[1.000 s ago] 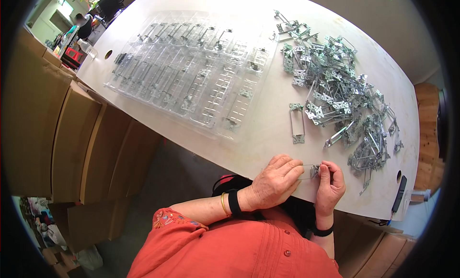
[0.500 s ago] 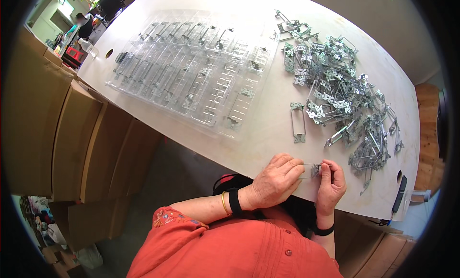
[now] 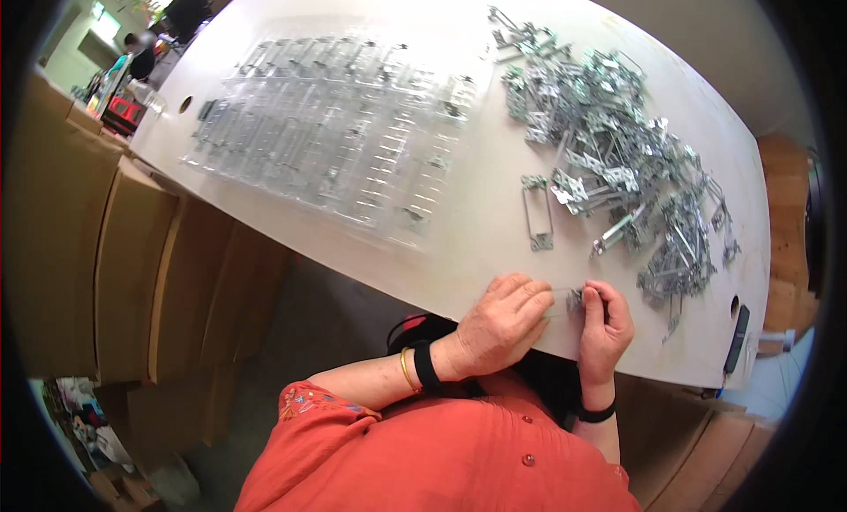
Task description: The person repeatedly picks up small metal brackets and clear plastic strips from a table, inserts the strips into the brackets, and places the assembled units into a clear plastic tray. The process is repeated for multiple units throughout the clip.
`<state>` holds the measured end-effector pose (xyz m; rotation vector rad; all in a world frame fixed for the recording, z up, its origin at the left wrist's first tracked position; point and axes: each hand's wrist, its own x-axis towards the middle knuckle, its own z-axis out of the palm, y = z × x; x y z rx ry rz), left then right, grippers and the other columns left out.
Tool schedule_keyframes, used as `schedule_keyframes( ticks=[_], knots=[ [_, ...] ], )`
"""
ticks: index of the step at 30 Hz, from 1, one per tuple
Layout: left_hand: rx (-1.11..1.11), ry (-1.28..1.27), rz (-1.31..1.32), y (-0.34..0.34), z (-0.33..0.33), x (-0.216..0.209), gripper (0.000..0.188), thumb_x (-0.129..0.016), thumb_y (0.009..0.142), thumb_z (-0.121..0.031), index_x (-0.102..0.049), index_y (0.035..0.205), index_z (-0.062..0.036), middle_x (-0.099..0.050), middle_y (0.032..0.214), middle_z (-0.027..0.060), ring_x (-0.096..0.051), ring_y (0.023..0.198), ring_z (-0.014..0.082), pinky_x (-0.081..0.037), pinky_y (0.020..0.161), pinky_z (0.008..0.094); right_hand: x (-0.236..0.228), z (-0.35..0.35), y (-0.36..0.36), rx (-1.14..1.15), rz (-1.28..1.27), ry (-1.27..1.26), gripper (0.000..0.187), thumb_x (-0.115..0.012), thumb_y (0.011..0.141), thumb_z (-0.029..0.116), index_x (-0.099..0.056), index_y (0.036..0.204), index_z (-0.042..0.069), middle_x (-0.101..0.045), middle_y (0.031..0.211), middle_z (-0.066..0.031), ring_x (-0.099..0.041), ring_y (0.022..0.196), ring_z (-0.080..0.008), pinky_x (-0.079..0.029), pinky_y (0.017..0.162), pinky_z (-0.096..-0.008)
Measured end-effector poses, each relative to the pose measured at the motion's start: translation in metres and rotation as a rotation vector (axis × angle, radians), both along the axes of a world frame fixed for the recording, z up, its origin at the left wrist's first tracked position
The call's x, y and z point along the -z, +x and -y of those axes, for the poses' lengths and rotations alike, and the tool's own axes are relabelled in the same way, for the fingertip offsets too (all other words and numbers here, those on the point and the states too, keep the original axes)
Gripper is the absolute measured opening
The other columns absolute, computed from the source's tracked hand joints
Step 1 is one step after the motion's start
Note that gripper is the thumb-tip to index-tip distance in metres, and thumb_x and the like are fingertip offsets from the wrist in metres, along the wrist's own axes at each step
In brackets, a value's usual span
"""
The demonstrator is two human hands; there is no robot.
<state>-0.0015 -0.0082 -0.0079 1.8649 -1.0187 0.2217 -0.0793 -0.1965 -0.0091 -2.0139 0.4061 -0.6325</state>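
Note:
Between my two hands, just above the near table edge, is a small metal bracket frame [image 3: 573, 300] with thin rods. My left hand [image 3: 505, 325] has its fingers closed around one end. The thumb and fingers of my right hand [image 3: 605, 328] pinch the other end; the fingers hide part of it. A single bracket frame [image 3: 536, 214] lies flat on the table beyond my hands. To its right spreads a heap of similar metal brackets [image 3: 618, 159]. At the left, a clear plastic tray [image 3: 410, 240] has long compartments, with brackets lying in many of them.
The white table [image 3: 344, 269] has a curved-looking near edge in front of me. A black bar-shaped object [image 3: 737, 340] rests at its right edge, near a cable hole. Cardboard boxes [image 3: 132, 274] stand at the left. A person [image 3: 141, 58] sits far off.
The view has shifted slightly, so the table and its contents appear a little higher and further left. Both hands keep their hold on the bracket frame.

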Motion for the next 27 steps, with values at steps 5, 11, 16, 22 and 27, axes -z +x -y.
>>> schedule_keyframes(
  ticks=[5,11,16,22,27],
  knots=[
    [0.002,-0.022,-0.041,0.001,0.001,0.003,0.038,-0.082,0.081,0.000,-0.068,0.117,-0.0016,-0.071,0.122,0.0172,-0.067,0.112,0.0373,-0.051,0.102,0.0461,-0.001,-0.001,-0.002,0.050,0.039,0.205,0.006,-0.071,0.105,0.002,-0.073,0.110,0.001,-0.068,0.096,-0.0012,-0.064,0.084,-0.0078,-0.052,0.075,-0.0230],
    [-0.011,0.010,-0.029,0.001,0.003,0.003,0.041,-0.083,0.076,0.004,-0.068,0.113,-0.0020,-0.073,0.120,0.0164,-0.068,0.109,0.0367,-0.053,0.099,0.0451,-0.003,0.003,-0.008,0.011,0.069,0.203,0.013,-0.071,0.106,0.004,-0.074,0.117,0.000,-0.071,0.107,-0.0038,-0.068,0.088,-0.0095,-0.054,0.080,-0.0240],
    [-0.009,0.008,-0.038,0.002,0.003,0.002,0.044,-0.083,0.075,0.006,-0.067,0.115,-0.0016,-0.073,0.120,0.0157,-0.067,0.108,0.0367,-0.053,0.098,0.0440,-0.005,0.006,-0.014,-0.001,0.061,0.242,0.011,-0.072,0.105,0.005,-0.074,0.115,0.000,-0.072,0.106,-0.0035,-0.066,0.089,-0.0090,-0.054,0.080,-0.0239],
    [-0.029,0.022,-0.040,0.002,0.003,0.002,0.044,-0.083,0.075,0.005,-0.067,0.115,-0.0016,-0.073,0.119,0.0159,-0.067,0.108,0.0364,-0.052,0.099,0.0444,-0.001,0.007,-0.015,-0.036,0.052,0.168,0.010,-0.077,0.101,0.004,-0.074,0.109,0.000,-0.071,0.102,-0.0032,-0.063,0.085,-0.0085,-0.052,0.077,-0.0235],
    [-0.029,0.021,-0.046,0.003,0.003,0.003,0.045,-0.083,0.075,0.005,-0.067,0.116,-0.0013,-0.073,0.119,0.0162,-0.068,0.108,0.0362,-0.052,0.100,0.0445,-0.006,0.006,-0.011,-0.047,0.037,0.082,0.010,-0.079,0.099,0.003,-0.075,0.107,0.000,-0.072,0.099,-0.0044,-0.063,0.083,-0.0097,-0.052,0.075,-0.0242]
  ],
)
